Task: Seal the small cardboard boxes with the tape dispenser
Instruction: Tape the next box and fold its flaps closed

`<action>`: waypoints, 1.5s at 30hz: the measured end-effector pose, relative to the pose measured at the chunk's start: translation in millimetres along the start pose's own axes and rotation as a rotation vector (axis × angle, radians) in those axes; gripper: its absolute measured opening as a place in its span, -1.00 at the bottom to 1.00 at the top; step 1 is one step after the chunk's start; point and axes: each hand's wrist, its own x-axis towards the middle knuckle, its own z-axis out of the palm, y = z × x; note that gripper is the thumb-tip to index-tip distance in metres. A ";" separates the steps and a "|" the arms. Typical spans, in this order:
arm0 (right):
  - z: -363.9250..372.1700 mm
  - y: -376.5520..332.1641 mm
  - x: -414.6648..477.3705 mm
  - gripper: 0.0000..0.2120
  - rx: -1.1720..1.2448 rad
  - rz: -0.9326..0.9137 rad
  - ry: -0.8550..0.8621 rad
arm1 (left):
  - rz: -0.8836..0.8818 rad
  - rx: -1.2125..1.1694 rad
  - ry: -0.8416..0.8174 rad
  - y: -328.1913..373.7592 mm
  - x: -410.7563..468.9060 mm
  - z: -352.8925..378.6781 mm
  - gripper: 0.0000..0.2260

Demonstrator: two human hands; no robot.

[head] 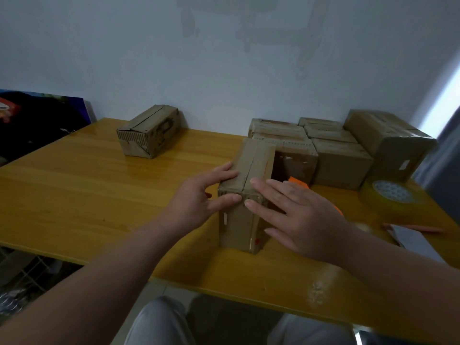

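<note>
A small cardboard box (251,168) stands near the front middle of the yellow table (74,185), its two top flaps closed along a centre seam. My left hand (199,197) presses its straight fingers on the left flap and the near left corner. On the right flap lies my right hand (298,220), fingers straight and spread. An orange tape dispenser (298,183) peeks out just behind my right hand, mostly hidden. Neither hand holds it.
Several cardboard boxes (341,158) are packed together at the back right, with a larger one (390,143) beside them. A lone box (149,131) lies at the back left. A tape roll (393,192), a pencil (413,229) and a booklet (415,241) sit at the right.
</note>
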 end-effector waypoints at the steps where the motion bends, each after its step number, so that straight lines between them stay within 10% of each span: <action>1: 1.3 0.4 -1.8 -0.39 0.017 0.001 -0.011 | 0.006 0.011 0.017 0.7 0.5 1.2 -0.44; 9: 1.8 7.0 -12.7 -0.43 0.213 0.235 0.041 | -0.015 0.136 0.018 5.1 -8.5 2.9 -0.35; 13: 0.4 -1.8 6.7 -0.36 0.367 0.457 -0.199 | -0.068 0.160 0.080 17.6 -12.9 12.3 -0.21; 22: 11.2 1.0 54.5 -0.27 0.824 0.351 -0.332 | -0.261 0.415 0.318 10.8 -3.8 -9.1 -0.20; 45: 94.9 154.7 137.4 -0.11 0.361 0.627 -0.697 | -0.417 0.498 0.206 -75.2 232.7 13.1 -0.26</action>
